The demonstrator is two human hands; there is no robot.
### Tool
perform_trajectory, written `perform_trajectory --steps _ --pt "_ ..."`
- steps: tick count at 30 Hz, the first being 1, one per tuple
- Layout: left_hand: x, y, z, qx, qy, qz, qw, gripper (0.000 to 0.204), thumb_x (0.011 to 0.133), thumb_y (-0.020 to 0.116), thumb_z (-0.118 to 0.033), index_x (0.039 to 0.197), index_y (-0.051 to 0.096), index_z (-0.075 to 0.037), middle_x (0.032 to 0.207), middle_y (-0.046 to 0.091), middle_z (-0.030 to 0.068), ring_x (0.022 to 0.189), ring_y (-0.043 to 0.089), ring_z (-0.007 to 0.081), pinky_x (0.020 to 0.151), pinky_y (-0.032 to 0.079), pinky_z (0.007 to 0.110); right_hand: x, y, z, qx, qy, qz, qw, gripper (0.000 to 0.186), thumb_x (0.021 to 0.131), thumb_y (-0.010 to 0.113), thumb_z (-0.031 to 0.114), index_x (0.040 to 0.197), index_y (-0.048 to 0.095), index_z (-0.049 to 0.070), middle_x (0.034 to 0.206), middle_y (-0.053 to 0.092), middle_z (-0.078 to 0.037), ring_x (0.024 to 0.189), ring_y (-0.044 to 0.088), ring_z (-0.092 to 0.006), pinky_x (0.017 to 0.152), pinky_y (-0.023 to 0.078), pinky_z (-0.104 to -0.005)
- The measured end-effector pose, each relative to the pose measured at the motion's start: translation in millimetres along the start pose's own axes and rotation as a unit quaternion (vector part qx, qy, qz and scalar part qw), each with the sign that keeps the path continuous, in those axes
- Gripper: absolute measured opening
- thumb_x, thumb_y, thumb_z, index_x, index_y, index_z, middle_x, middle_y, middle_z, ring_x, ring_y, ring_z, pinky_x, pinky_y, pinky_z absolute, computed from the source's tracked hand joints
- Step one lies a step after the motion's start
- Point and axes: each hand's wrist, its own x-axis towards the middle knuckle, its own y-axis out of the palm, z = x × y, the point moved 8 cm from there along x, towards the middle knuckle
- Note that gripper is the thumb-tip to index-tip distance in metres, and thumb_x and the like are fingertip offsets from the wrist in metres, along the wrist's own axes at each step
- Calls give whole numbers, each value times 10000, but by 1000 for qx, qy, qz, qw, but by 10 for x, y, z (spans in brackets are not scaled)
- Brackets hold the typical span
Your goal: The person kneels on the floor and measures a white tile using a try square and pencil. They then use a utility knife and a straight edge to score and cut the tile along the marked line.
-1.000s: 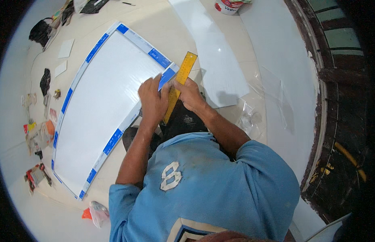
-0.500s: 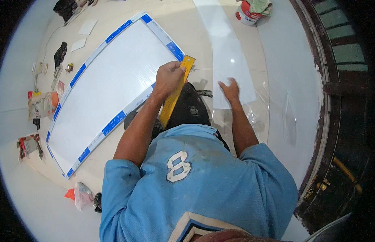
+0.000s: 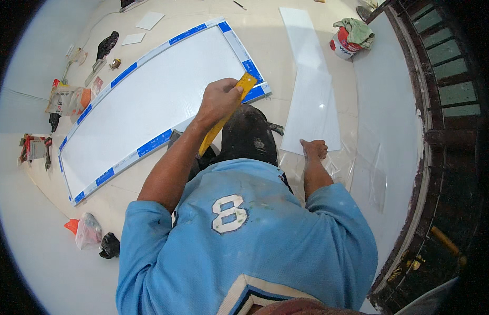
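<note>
A yellow metal ruler (image 3: 217, 129), probably the blade of a square, slants up from my lap. Its upper end is gripped between the thumb and fingers of my left hand (image 3: 219, 101), and its lower end passes behind my left forearm. At the near end of a long white panel (image 3: 305, 113), my right hand (image 3: 314, 149) has its fingers curled at the edge and its thumb over the top. Whatever lies under those fingers is hidden. To my left lies a large white framed panel (image 3: 160, 94) with blue-and-white tape along its frame.
A red-and-white bucket (image 3: 343, 44) with a green cloth (image 3: 357, 31) stands by the right wall. Clear plastic sheeting (image 3: 365, 173) lies beside the long panel. Bags (image 3: 88, 231), a tape measure (image 3: 115, 64) and two small white tiles (image 3: 150, 21) are on the left-hand floor.
My right hand has come back toward me along the white panel, and its spread fingers have curled at the near edge. The left hand still grips the ruler. The whole view has shifted.
</note>
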Motion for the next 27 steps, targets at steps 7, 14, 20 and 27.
perform_trajectory --steps 7,14,20,27 --pt "-337 -225 82 25 -21 -30 999 276 1048 708 -197 1216 770 13 990 783 101 826 732 154 765 603 329 -234 54 -60 17 -32 -24 999 1295 602 1022 642 1487 423 -89 1490 538 -297 1409 554 -435 1103 523 -583" --pt "-478 -300 63 35 6 -1 999 306 1024 723 -211 1251 777 -13 1008 785 93 868 726 158 816 591 324 289 -185 -66 278 -102 -97 950 913 733 959 560 1277 617 -89 1195 739 -330 1118 724 -497 1027 569 -514" --pt "-524 -356 139 50 -23 42 998 333 984 734 -223 1241 789 -19 1021 785 95 875 708 174 843 576 355 281 -903 112 356 -202 -133 903 664 788 939 531 944 703 -70 971 755 -222 919 714 -358 884 568 -481" --pt "-519 -474 257 -4 -49 54 997 298 996 733 -217 1216 782 -23 954 767 110 805 710 153 744 596 327 -365 -1785 596 321 -371 -117 864 550 826 948 438 876 647 -20 812 611 -72 781 557 -214 736 506 -408"
